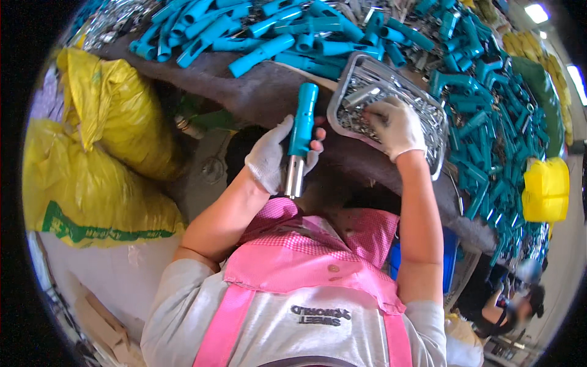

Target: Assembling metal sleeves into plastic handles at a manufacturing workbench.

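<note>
My left hand (273, 154), in a pale glove with bare fingertips, is wrapped round a teal plastic tool housing (304, 116). A silver metal cylinder (295, 177) with a thin tip sticks out of the housing's lower end, toward my apron. Over a clear plastic tray (332, 116) to the right, my right hand (396, 127), also gloved, has its fingers curled down into small silver metal parts (431, 125). What its fingertips pinch, if anything, is too small to make out. A larger metal cylinder (361, 96) lies in the tray just beyond those fingers.
Teal housings (263, 54) lie heaped along the table's far side, with another pile (483, 134) at the right. Yellow sacks (92, 183) stand on the left. A yellow container (545, 191) is at the right edge. Another person (498, 306) sits at the lower right.
</note>
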Motion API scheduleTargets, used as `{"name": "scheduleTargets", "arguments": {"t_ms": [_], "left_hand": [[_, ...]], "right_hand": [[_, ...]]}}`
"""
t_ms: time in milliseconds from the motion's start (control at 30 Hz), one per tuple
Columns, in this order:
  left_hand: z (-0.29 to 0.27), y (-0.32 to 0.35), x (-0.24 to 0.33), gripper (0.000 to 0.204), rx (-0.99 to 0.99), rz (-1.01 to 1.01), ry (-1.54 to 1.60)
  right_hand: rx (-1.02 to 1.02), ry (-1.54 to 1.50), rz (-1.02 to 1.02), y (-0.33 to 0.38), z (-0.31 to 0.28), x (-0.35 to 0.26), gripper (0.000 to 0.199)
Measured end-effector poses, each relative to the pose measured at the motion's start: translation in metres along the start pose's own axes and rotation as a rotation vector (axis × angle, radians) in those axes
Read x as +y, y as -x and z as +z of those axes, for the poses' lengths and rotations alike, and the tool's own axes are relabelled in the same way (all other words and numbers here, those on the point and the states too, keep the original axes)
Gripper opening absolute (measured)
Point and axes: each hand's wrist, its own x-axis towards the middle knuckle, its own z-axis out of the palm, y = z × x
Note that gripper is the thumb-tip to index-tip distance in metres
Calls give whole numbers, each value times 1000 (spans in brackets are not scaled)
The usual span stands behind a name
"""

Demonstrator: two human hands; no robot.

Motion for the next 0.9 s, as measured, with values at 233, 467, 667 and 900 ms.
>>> {"name": "scheduleTargets", "arguments": {"t_ms": [233, 467, 667, 900], "left_hand": [[-1, 15, 1, 43, -29, -13, 35], [10, 18, -8, 38, 82, 124, -397], [10, 22, -12, 35, 129, 183, -444], [20, 16, -30, 26, 63, 131, -526]], "right_hand": [[-100, -42, 59, -7, -2, -6, 19], [232, -400, 121, 11, 9, 4, 16], [124, -1186, 251, 25, -9, -18, 9], [186, -1444, 115, 59, 0, -56, 8]]}}
